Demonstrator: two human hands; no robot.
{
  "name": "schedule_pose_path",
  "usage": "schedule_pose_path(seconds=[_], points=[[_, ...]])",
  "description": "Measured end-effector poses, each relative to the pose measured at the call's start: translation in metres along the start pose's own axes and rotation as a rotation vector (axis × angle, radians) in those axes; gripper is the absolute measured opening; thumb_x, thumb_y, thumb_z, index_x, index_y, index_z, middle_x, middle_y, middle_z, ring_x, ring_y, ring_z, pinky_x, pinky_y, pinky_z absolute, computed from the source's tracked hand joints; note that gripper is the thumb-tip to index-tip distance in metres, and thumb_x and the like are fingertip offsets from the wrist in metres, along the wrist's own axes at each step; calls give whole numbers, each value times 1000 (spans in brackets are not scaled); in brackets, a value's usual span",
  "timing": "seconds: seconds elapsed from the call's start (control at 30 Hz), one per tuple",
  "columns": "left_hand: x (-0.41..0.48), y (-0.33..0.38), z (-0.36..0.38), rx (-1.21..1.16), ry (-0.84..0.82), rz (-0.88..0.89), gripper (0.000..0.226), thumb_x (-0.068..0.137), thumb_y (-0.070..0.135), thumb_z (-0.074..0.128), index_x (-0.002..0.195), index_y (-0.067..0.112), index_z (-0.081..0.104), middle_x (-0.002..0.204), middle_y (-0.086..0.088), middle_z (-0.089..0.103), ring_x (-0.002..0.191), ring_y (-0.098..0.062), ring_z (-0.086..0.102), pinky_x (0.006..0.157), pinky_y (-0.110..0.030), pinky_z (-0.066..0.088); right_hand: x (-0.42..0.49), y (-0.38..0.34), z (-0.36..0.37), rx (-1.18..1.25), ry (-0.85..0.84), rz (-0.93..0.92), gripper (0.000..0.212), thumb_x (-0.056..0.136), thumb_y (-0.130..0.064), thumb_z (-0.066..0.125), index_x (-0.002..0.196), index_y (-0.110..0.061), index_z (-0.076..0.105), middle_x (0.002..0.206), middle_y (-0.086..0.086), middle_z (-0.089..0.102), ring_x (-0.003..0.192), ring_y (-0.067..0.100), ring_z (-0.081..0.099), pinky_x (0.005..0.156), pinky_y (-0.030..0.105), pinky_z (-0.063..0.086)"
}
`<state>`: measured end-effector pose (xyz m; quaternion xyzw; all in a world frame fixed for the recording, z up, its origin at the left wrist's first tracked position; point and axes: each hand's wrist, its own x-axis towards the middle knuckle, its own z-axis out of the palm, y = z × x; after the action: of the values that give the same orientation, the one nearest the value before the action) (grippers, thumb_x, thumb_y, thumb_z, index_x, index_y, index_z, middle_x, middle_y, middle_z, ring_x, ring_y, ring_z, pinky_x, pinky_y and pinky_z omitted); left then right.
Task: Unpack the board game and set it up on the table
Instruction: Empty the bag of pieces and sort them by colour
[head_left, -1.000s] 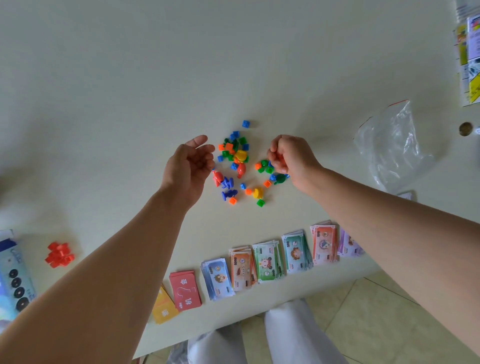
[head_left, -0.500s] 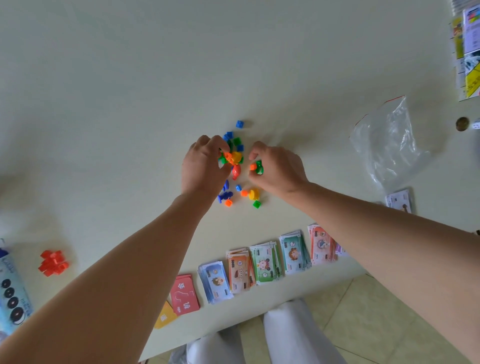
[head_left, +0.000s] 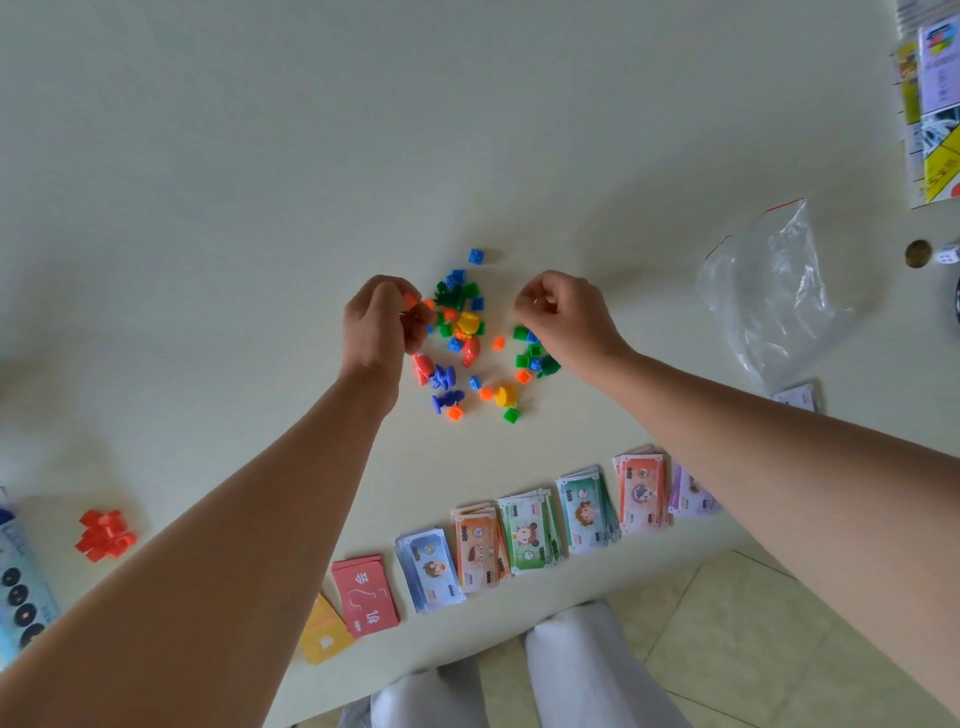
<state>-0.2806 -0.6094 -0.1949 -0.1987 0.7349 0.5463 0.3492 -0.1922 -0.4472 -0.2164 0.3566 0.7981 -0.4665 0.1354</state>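
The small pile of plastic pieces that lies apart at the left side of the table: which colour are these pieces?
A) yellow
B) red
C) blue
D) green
B: the separate pile is all red; blue, green and yellow pieces show only in the mixed heap further right.

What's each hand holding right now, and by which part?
The left hand pinches a small orange piece between fingertips; which part is unclear. The right hand is curled, contents hidden.
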Motion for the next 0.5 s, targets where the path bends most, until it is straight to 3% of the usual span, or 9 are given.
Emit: schedule_pose_path(seconds=[0.13,0.2,0.33,0.4,0.5], points=[[-3,2,0,-129,-31,-84,33,72,-6,25,66,5,55,58,-7,61,54,-19,48,50,-23,39,-2,5,-3,-71,33,-20,4,80,-22,61,81,-21,58,61,-8,54,60,12,51,61,29,42],[-5,0,2,-66,-41,-67,29,75,1,29,64,6,56,57,-5,57,53,-17,45,51,-24,37,-5,5,-2,-158,12,-46,13,77,-19,61,89,-22,57,62,-8,52,64,14,53,60,29,41],[-10,-10,8,626,-155,264,6,78,26,60,74,22,58,60,9,46,58,-13,43,56,-25,34,-10,0,0,-306,8,-72,23,76,-17,59,98,-22,57,76,-6,61,74,20,56,63,27,37],[-20,-17,14,995,-250,432,17,79,31,67,93,26,59,68,10,51,69,-17,52,62,-26,34,-12,3,-1,-383,23,-92,25,76,-16,60,100,-22,56,81,-6,63,78,24,58,63,26,34],[-26,-24,27,1210,-264,593,31,85,33,63,114,25,54,96,5,64,92,-22,61,67,-28,34,-15,11,-6,-474,-3,-151,23,78,-15,62,99,-23,57,80,-6,60,80,28,61,61,27,34]])
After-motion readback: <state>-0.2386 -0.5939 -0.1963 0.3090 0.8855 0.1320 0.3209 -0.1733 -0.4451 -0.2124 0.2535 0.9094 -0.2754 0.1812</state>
